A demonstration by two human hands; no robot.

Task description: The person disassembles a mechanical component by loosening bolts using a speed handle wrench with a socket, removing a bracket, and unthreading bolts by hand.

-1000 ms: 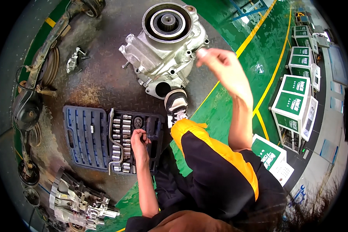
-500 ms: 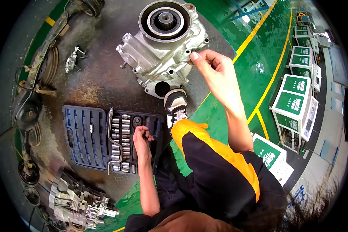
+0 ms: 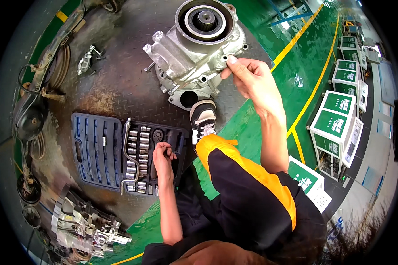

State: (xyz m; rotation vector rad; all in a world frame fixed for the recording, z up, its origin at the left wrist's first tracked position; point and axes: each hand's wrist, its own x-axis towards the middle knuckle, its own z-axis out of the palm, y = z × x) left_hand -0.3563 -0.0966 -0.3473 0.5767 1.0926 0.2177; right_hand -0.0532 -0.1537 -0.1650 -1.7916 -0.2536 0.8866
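A silvery cast gearbox housing [image 3: 181, 57] lies on the dark metal plate, its round bearing opening facing up. My right hand [image 3: 256, 81] is closed on the housing's right edge, thumb and fingers pinching it beside a bolt hole. At its lower end is a flange [image 3: 177, 100] with a dark round hole. My left hand [image 3: 164, 157] hangs loosely over the right side of an opened socket set case [image 3: 99, 183], fingers half curled and a little apart, with nothing visible in them. Next to it lies a ratchet [image 3: 157, 135], partly covered by the hand. Sockets [image 3: 143, 145] fill the case's rows.
A cranked metal bar [image 3: 128, 152] lies across the case. My shoe [image 3: 203, 117] stands close under the housing. Another gearbox [image 3: 82, 225] is at the lower left, a small metal part [image 3: 86, 61] at the upper left. A long axle [image 3: 31, 119] borders the left; white-green trolleys [image 3: 334, 119] line the right.
The housing's upper part has tipped to the right, showing more of the flange underneath. My right hand has shifted right with it. My left hand has stayed nearly still; the view has turned slightly.
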